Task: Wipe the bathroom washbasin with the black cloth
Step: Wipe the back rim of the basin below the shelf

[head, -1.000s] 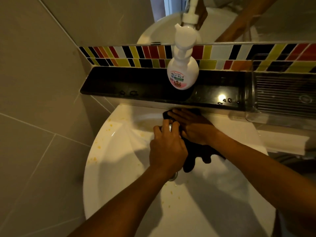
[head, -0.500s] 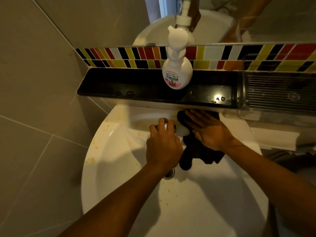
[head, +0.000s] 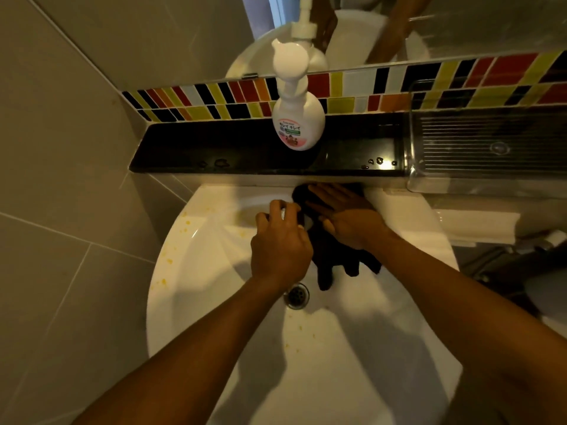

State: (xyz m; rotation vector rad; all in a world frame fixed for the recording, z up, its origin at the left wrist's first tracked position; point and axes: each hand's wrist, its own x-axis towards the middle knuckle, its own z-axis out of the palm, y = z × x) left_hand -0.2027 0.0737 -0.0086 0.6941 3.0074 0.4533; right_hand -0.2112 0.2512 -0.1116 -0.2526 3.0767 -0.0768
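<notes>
White porcelain forms the round washbasin (head: 214,302), speckled with yellow spots along its left rim. 2 bare hands work at the back of the bowl, just under a glossy black shelf (head: 214,148). The right hand (head: 346,219) lies flat, fingers spread, pressing the black cloth (head: 334,259) against the basin's rear wall; the cloth's loose end hangs down toward the drain (head: 296,296). The left hand (head: 279,250) is curled over something at the back of the bowl, its fingers bent; what it grips is hidden. A white pump bottle (head: 297,121) stands on the shelf before a multicoloured tile strip (head: 368,87).
</notes>
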